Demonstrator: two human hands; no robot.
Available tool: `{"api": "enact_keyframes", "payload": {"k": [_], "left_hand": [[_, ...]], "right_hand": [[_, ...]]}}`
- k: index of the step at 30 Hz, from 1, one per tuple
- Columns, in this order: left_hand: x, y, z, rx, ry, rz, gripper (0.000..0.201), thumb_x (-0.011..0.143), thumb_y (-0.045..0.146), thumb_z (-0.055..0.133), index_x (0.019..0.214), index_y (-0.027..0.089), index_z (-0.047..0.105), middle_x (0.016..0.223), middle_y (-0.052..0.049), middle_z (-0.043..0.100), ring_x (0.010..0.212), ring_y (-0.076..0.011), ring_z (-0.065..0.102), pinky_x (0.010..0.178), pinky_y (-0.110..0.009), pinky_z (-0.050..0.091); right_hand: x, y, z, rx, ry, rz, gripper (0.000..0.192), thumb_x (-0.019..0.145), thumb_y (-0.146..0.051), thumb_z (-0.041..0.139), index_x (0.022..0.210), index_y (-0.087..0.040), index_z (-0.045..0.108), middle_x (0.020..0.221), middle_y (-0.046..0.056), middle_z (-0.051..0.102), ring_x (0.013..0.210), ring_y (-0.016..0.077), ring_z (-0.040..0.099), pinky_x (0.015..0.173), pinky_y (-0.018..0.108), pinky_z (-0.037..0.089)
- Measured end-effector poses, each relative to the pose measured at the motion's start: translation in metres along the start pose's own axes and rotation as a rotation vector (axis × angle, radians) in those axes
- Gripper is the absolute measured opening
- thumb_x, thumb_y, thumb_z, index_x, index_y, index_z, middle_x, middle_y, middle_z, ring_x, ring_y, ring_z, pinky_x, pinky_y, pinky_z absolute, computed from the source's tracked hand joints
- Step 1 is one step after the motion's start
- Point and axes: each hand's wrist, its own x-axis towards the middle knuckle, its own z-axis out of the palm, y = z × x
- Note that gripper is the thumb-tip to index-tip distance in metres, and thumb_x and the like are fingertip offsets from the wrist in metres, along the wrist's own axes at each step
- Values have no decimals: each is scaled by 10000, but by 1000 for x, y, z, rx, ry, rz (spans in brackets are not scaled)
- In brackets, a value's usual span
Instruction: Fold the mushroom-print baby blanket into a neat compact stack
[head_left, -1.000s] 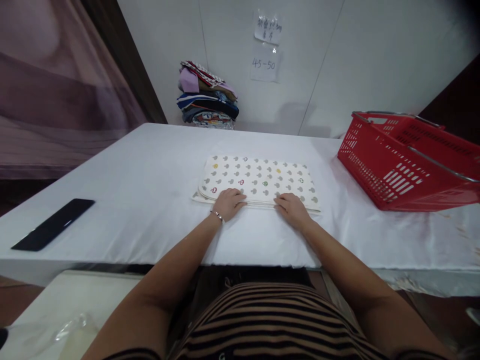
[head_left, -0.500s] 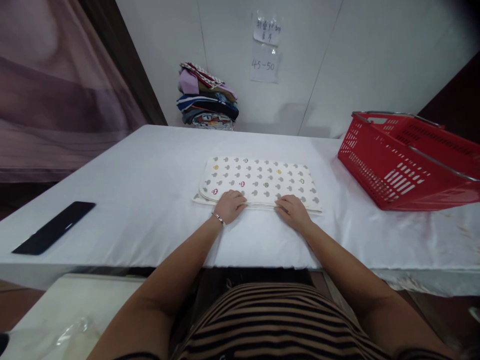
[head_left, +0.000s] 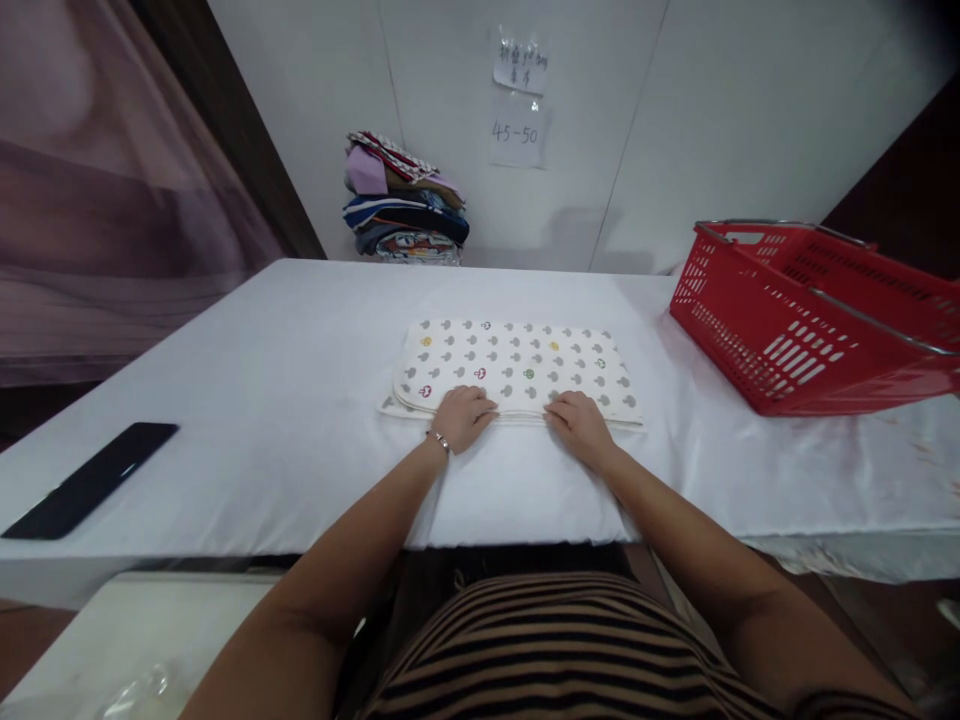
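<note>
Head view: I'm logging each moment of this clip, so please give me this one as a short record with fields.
left hand: palm down on near edge of folded cloth, bracelet at wrist
right hand: palm down on the same near edge
folded cloth: cream, small printed shapes, flat on white table
red basket: on table, to the right
black flat object: table's left end
stack of folded clothes: far edge, by wall

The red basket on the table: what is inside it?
Through the red basket's slotted wall and open top nothing shows inside. Its floor stays hidden behind the near wall, so flat items there cannot be excluded.
</note>
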Motion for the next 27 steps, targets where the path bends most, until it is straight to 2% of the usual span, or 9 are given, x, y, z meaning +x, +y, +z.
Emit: {"api": "enact_keyframes", "payload": {"k": [10, 14, 21, 27], "left_hand": [[3, 0, 1, -74, 34, 11, 187, 872, 295, 516, 816, 244, 687, 849, -24, 625, 840, -174, 522, 785, -348, 400], [2, 0, 0, -80, 69, 33, 230, 892, 300, 477, 827, 232, 687, 836, -36, 611, 827, -172, 508, 784, -341, 410], [0, 2, -2, -45, 32, 69, 213, 877, 342, 501, 908, 223, 675, 912, -56, 612, 864, -192, 514, 807, -372, 410], [0, 1, -1, -16, 0, 78, 204, 883, 316, 492, 915, 232, 675, 923, -50, 619, 871, -192, 515, 817, -370, 409]], "right_hand": [[2, -4, -1, 112, 54, 43, 210, 892, -248, 474, 794, -205, 654, 837, 53, 616, 824, 194, 522, 772, 339, 405], [-1, -6, 0, 82, 81, -17, 227, 904, -256, 453, 845, -207, 667, 900, 71, 625, 877, 205, 523, 807, 358, 406], [-2, -4, 1, -20, 30, -75, 243, 902, -300, 469, 991, -216, 679, 956, 89, 627, 893, 226, 520, 799, 386, 417], [-2, -1, 3, -64, 0, -83, 251, 914, -274, 454, 977, -199, 686, 952, 98, 635, 893, 227, 528, 798, 380, 420]]}}
